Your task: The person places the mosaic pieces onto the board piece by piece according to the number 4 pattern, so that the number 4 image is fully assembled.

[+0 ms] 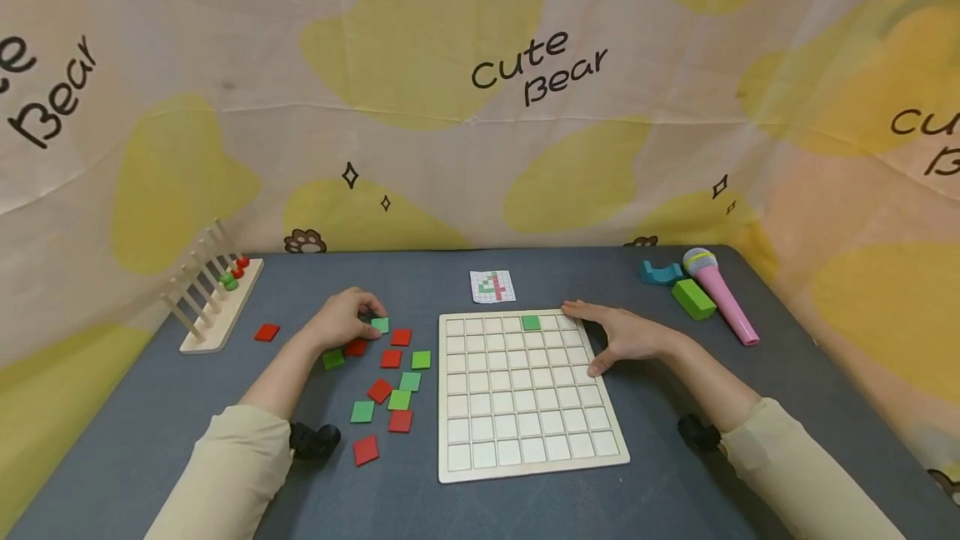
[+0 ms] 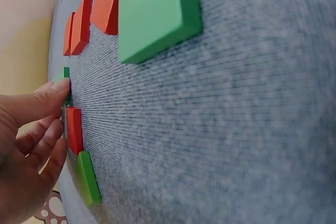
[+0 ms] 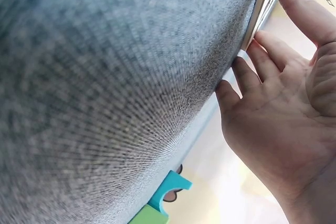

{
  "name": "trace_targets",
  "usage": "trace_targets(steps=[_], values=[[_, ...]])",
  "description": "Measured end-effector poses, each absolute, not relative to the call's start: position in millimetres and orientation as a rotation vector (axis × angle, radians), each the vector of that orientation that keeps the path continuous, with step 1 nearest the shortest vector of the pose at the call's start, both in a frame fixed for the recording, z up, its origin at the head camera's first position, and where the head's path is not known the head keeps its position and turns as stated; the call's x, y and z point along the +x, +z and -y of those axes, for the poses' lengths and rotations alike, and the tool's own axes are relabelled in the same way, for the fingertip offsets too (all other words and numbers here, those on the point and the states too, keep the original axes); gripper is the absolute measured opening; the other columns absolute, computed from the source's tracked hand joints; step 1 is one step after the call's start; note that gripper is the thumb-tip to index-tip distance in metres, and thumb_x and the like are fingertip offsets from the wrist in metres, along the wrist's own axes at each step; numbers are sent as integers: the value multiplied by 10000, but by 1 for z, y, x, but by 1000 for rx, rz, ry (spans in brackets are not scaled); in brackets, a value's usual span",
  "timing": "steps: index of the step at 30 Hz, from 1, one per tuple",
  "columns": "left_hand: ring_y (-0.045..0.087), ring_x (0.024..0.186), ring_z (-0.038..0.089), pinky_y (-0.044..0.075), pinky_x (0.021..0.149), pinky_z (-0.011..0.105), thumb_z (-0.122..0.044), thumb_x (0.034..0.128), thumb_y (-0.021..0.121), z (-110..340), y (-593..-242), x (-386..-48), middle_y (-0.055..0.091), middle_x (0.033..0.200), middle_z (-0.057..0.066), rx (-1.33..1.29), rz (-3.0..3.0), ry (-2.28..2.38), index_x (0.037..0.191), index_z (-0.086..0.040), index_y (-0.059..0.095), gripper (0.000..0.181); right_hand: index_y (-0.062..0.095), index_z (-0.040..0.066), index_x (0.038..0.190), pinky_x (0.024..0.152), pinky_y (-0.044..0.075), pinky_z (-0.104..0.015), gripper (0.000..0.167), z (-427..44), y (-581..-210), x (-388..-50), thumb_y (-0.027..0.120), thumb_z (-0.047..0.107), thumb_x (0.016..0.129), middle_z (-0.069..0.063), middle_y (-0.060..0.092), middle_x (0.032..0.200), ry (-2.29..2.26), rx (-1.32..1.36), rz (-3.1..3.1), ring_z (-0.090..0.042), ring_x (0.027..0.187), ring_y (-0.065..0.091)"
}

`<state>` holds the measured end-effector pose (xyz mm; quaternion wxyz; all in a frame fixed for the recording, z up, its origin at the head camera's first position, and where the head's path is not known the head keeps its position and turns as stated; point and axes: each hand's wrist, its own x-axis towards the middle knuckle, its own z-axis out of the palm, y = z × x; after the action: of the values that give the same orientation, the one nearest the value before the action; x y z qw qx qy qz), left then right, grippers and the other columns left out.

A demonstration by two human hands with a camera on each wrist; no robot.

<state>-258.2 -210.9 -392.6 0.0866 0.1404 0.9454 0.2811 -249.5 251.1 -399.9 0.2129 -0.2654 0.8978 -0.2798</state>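
My left hand [image 1: 343, 322] pinches a green tile [image 1: 380, 325] between thumb and fingers, close to the table. In the left wrist view, a red tile [image 2: 74, 129] and a lighter green tile [image 2: 88, 179] lie beside its curled fingers. At the top right corner of the white grid board [image 1: 534, 467], my right hand [image 1: 630, 333] rests with fingers extended and thumb on the side edge. One green square [image 1: 531, 322] sits in the board's top row. Red and green tiles, among them a red one [image 1: 401, 421], are scattered left of the board.
A small pattern card [image 1: 492, 287] lies behind the board. On the left stands a wooden peg rack [image 1: 225, 307] with red and green beads, near a lone red tile [image 1: 267, 332]. A pink microphone [image 1: 723, 298], green block [image 1: 693, 299] and blue arch [image 1: 661, 273] occupy the back right.
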Motion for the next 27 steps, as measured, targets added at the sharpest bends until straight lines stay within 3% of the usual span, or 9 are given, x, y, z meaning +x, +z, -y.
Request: trace_targets(steps=[11,27], values=[[574,831,210,484,712,297,-29,785,783,209,-392,-257,665,883,113,341,-2834,927,913,-44,668,174,275,71,1557,1165,166,-696,1113,-250,-398,-249,883,368,673,-196,177,1650,-791,-735,-2486,-437,1530,136],[596,830,182,476,740,291,-58,863,708,212,-392,-258,697,891,107,342,-2838,984,989,-39,713,127,279,80,1557,1159,164,-704,1107,-250,-400,-248,879,369,673,-196,179,1650,-786,-729,-2497,-444,1528,140]])
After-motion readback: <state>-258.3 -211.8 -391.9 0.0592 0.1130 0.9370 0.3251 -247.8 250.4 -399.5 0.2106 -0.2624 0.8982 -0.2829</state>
